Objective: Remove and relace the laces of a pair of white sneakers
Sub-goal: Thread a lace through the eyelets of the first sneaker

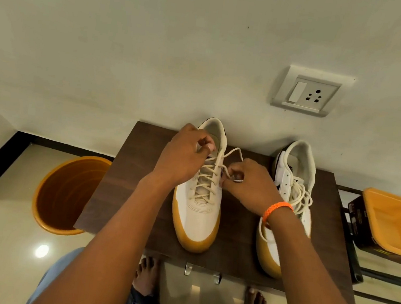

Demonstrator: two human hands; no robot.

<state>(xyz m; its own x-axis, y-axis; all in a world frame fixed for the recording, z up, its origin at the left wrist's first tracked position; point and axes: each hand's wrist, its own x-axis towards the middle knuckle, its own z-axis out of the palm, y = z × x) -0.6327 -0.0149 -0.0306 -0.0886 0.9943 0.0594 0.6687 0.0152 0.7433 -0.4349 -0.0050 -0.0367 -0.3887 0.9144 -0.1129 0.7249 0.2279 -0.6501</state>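
Left hand point(184, 153) and right hand point(246, 182) each pinch a lace point(231, 153) above the left sneaker point(198, 216).

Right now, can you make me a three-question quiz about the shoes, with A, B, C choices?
1. Where is the orange bucket?
A. On the floor left of the table
B. On the table
C. Between the sneakers

2. What colour is the wristband?
A. Blue
B. Orange
C. Green

3. How is the lace on the right sneaker?
A. Laced in neat rows
B. Missing
C. Piled loose on top

Answers:
1. A, since it stands on the tiles beside the dark wooden table.
2. B, bright orange on the right wrist.
3. C, its lace lies in a tangled heap, while the left sneaker has crossed rows and the left hand and right hand each pinch a lace end.
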